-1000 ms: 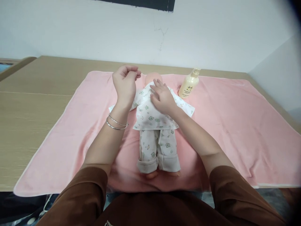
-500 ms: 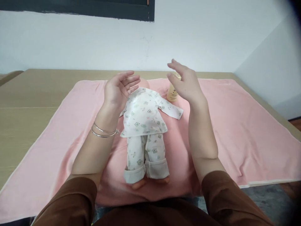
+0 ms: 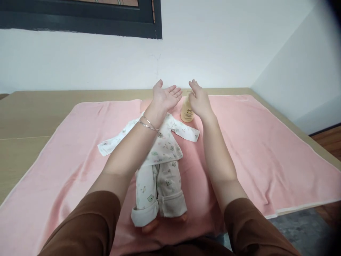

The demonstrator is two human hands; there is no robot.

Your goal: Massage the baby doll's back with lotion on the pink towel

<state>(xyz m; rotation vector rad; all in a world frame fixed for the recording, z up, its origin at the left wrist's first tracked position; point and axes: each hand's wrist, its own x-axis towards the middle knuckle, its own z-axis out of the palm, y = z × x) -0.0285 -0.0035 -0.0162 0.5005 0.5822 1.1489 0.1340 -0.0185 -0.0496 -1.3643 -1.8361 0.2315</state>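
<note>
A baby doll in a white printed shirt (image 3: 167, 145) and matching trousers (image 3: 169, 181) with rolled cuffs lies on its front or back, I cannot tell which. Its head is mostly hidden behind my left arm. My left hand (image 3: 167, 97) is held palm up with fingers stretched out, above the doll's upper end, holding nothing. A pale yellow pump bottle (image 3: 187, 113) stands just right of the doll's shoulder. Over the bottle's top is my right hand (image 3: 199, 101), its fingers and thumb apart; whether it touches the pump is unclear.
Beneath the doll a pink blanket (image 3: 255, 153) spreads over a wooden table (image 3: 29, 113), with some wrinkles. A white wall (image 3: 207, 46) rises behind the table's far edge, and a dark window frame (image 3: 106, 26) is at upper left.
My left hand has moved right, across the doll toward the bottle, and turned its palm up. My right hand has come closer to the bottle's top. The camera view has shifted slightly.
</note>
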